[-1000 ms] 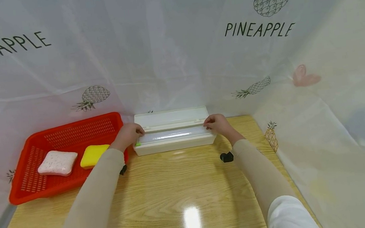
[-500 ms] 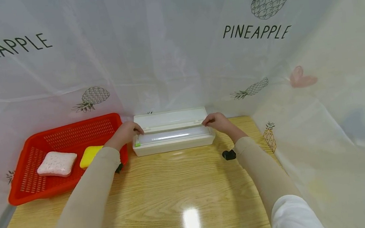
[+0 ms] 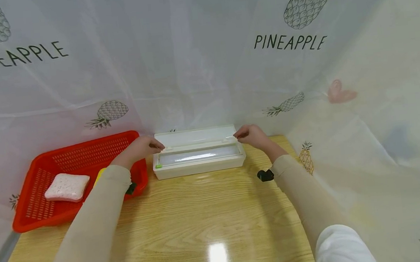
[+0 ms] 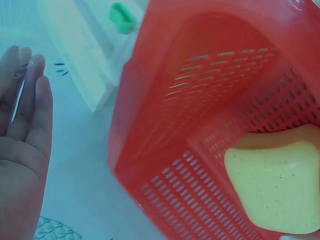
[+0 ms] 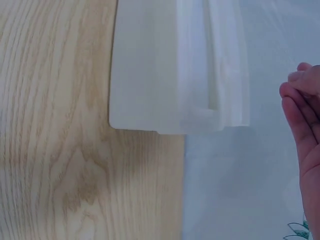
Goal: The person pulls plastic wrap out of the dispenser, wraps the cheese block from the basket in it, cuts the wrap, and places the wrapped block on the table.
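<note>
A long white cling film dispenser point(image 3: 200, 167) stands on the table against the back curtain, its lid point(image 3: 195, 136) raised and the film roll showing inside. My left hand point(image 3: 140, 149) is above its left end, thumb and fingertips together. In the left wrist view a thin clear strip of cling film point(image 4: 19, 82) shows between those fingers. My right hand point(image 3: 254, 137) is above the right end, pinching at the same height. The film between the hands is too clear to make out well, and what the right fingertips pinch is hard to see.
A red plastic basket point(image 3: 36, 160) stands at the left, close to the dispenser. In it lie a pale speckled sponge point(image 3: 67, 187) and a yellow sponge point(image 4: 277, 185), mostly hidden by my left sleeve in the head view. A pineapple-print curtain point(image 3: 187, 65) hangs behind the wooden table point(image 3: 188, 218).
Both hands have risen from the roll opening to the height of the raised lid, drawing back from the dispenser's front. The dispenser and basket have stayed in place.
</note>
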Demonstrator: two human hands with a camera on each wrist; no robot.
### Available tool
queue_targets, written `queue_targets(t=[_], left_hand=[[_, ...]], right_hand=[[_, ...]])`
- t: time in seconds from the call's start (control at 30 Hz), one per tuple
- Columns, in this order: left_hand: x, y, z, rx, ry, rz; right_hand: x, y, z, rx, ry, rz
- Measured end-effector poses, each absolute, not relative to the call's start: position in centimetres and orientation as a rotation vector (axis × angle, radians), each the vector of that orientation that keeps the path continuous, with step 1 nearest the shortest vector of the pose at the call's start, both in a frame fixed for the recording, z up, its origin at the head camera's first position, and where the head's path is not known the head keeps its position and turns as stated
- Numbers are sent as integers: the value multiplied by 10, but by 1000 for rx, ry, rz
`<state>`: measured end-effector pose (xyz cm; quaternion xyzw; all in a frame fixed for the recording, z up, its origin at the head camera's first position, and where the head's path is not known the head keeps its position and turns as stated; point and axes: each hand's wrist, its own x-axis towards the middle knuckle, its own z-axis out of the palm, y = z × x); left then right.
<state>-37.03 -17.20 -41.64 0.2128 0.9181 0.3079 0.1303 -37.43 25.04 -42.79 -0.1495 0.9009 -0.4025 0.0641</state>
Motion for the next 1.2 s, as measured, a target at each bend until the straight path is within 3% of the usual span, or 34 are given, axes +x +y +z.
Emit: queue_targets(t=[0.47, 1.2], left_hand=[[-357, -172, -377, 441, 2626, 1068], [-339, -169, -309, 492, 2789, 1135]], right_hand=[[-364, 254, -386, -453, 2776, -1289], [-343, 252, -312, -458, 2845, -1340]])
